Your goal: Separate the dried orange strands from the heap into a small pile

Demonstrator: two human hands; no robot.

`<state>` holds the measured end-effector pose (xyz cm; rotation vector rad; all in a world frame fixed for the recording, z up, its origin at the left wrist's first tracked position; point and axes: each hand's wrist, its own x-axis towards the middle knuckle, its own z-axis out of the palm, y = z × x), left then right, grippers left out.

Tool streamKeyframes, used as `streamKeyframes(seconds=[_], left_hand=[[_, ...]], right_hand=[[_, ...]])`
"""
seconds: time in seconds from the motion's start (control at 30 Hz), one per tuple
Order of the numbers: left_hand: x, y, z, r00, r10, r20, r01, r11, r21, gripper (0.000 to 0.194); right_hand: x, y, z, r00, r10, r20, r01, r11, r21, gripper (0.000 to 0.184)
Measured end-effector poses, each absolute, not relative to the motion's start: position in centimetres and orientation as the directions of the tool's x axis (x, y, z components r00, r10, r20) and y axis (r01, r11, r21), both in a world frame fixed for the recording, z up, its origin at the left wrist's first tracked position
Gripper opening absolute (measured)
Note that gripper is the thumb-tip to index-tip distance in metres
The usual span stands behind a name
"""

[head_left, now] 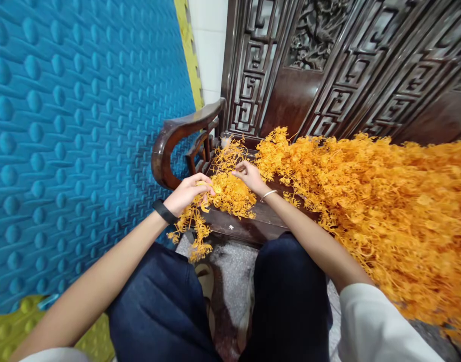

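Note:
My left hand (pixel 191 192), with a black band on its wrist, is closed on a strand of orange-yellow plastic flower pieces (pixel 198 234) that hangs over the seat's front edge. A small heap of the same pieces (pixel 236 196) lies on the dark wooden seat between my hands. Above the heap's right side is my right hand (pixel 252 178), wearing a thin light bracelet. Its thumb and fingers are curved and slightly apart, with nothing visible between them. Looser, thinner orange bits (pixel 230 156) lie behind the heap.
A large mass of orange plastic flower pieces (pixel 384 201) covers the bench to the right. The carved wooden backrest (pixel 290 100) rises behind, and a curved armrest (pixel 170 146) stands at left. Blue foam matting (pixel 83 125) spreads beyond it. A small white scrap (pixel 231 228) lies near the seat edge.

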<state>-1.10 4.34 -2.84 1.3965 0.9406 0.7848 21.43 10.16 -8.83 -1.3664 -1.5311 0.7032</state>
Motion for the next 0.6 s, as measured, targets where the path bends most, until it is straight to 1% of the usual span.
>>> streamKeyframes(seconds=[0.07, 0.13, 0.17, 0.23, 0.3, 0.37, 0.5, 0.6], left_hand=[[-1.1, 4.3, -2.9, 0.427, 0.903, -0.052, 0.073, 0.023, 0.997, 0.018], [-0.9, 4.3, -2.9, 0.402, 0.915, -0.031, 0.059, 0.008, 0.998, 0.021], [-0.8, 4.3, -2.9, 0.388, 0.921, -0.02, 0.052, 0.0, 0.999, 0.022], [-0.6, 4.2, -2.9, 0.361, 0.933, 0.001, 0.036, -0.016, 0.999, 0.023], [-0.4, 4.1, -2.8, 0.34, 0.94, 0.019, 0.027, -0.03, 0.999, 0.022], [-0.2, 4.1, -2.7, 0.33, 0.943, 0.027, 0.026, -0.037, 0.999, 0.022], [0.1, 4.1, -2.8, 0.369, 0.929, 0.018, 0.066, -0.046, 0.997, 0.024], [0.3, 4.1, -2.9, 0.376, 0.926, 0.033, 0.123, -0.085, 0.989, 0.023]], right_hand=[[20.7, 9.1, -7.6, -0.036, 0.983, 0.182, 0.277, 0.185, -0.943, 0.033], [19.8, 7.9, -6.2, -0.223, 0.972, 0.073, 0.134, 0.105, -0.985, 0.041], [19.3, 7.2, -5.6, -0.305, 0.951, 0.041, 0.104, 0.076, -0.992, 0.042], [18.6, 6.2, -4.7, -0.392, 0.919, 0.034, 0.101, 0.08, -0.992, 0.033], [18.1, 5.7, -4.3, -0.411, 0.91, 0.059, 0.103, 0.111, -0.989, 0.022], [17.9, 5.5, -4.1, -0.4, 0.913, 0.082, 0.066, 0.118, -0.991, 0.015], [18.0, 5.6, -3.9, -0.309, 0.942, 0.132, -0.033, 0.128, -0.991, 0.015], [17.9, 5.5, -3.7, -0.303, 0.941, 0.149, -0.05, 0.14, -0.989, 0.017]])
